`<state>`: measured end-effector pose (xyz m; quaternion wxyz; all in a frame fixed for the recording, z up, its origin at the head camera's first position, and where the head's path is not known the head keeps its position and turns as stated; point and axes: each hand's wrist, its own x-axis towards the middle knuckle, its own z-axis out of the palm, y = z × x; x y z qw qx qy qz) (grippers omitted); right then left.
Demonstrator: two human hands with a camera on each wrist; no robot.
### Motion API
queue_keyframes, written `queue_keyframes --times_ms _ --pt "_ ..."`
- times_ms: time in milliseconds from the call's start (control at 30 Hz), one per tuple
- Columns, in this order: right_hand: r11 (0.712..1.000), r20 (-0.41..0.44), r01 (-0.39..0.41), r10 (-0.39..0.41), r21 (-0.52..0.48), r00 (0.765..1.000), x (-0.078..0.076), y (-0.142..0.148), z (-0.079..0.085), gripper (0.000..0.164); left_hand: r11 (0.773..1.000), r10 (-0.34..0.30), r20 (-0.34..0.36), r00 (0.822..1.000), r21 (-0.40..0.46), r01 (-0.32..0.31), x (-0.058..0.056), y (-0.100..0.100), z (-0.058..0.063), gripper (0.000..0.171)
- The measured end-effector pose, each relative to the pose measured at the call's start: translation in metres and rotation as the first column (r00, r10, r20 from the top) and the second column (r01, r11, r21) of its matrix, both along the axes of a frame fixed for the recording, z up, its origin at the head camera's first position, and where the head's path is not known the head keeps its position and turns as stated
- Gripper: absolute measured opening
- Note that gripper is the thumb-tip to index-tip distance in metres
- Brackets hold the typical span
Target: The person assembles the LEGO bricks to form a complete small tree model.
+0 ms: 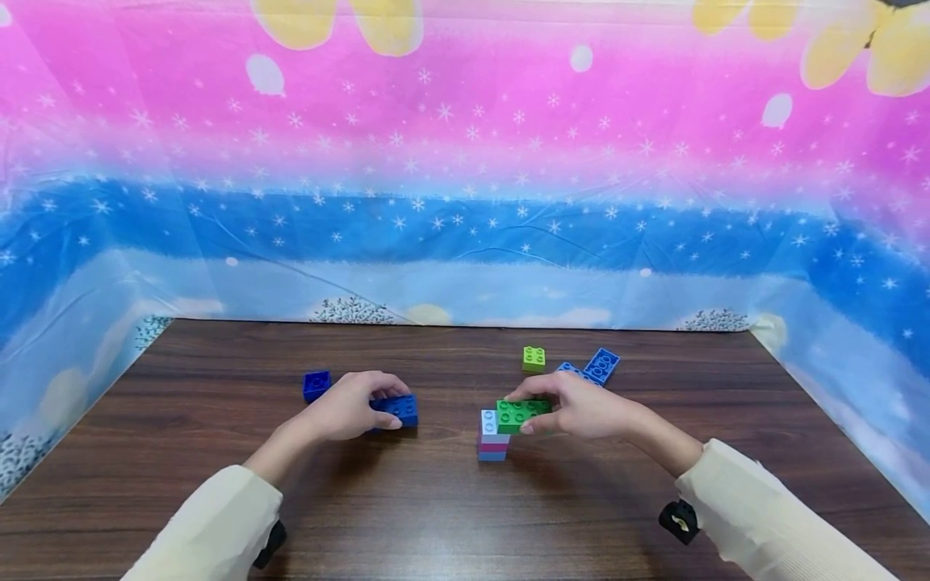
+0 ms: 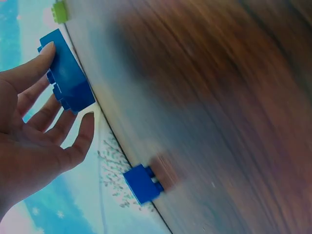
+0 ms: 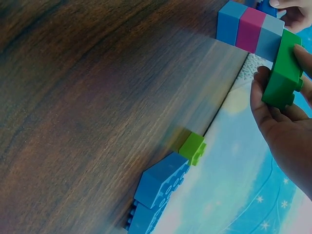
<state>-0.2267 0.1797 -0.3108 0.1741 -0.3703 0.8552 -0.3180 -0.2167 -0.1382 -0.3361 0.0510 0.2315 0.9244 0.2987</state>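
Note:
A long blue brick is pinched between the thumb and fingers of my left hand; in the left wrist view this brick appears lifted off the table. My right hand grips a green brick by its sides, thumb at the near side. One end of the green brick meets the top of a small stack. The stack has a pale grey-blue brick on top, a pink brick in the middle and a blue brick at the bottom.
A dark blue brick lies beside my left hand, on its far left. Behind my right hand are a lime green brick and blue bricks, partly hidden by the hand. A printed cloth borders the wooden table.

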Motion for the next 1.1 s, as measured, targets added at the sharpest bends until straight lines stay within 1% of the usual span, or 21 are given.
queue_keyframes --times_ms 200,333,467,733,933,1100 --pt "1.000 -0.011 0.008 -0.008 0.010 1.000 -0.001 0.000 0.000 0.035 1.000 -0.009 0.015 1.000 0.013 0.009 0.006 0.013 0.002 0.030" --pt "1.000 -0.007 0.020 -0.020 0.016 1.000 0.000 0.000 0.000 0.035 1.000 -0.021 -0.009 1.000 0.011 0.021 0.009 0.022 0.001 0.030" --pt "0.999 -0.004 0.028 -0.028 0.018 1.000 0.000 -0.001 0.001 0.035 0.998 -0.054 -0.043 0.998 0.008 0.055 0.012 0.030 0.002 0.030" --pt "1.000 0.002 0.025 -0.025 0.014 1.000 0.000 -0.001 0.000 0.034 0.992 -0.120 -0.065 0.991 0.031 0.122 0.018 0.046 0.009 0.029" --pt "1.000 -0.001 0.018 -0.018 0.007 1.000 -0.001 -0.001 0.000 0.034 0.986 -0.156 -0.077 0.985 0.048 0.160 0.021 0.054 0.012 0.030" --pt "1.000 -0.011 0.006 -0.006 0.000 1.000 -0.001 -0.001 0.000 0.034 0.983 -0.169 -0.091 0.981 0.059 0.175 0.022 0.060 0.014 0.030"
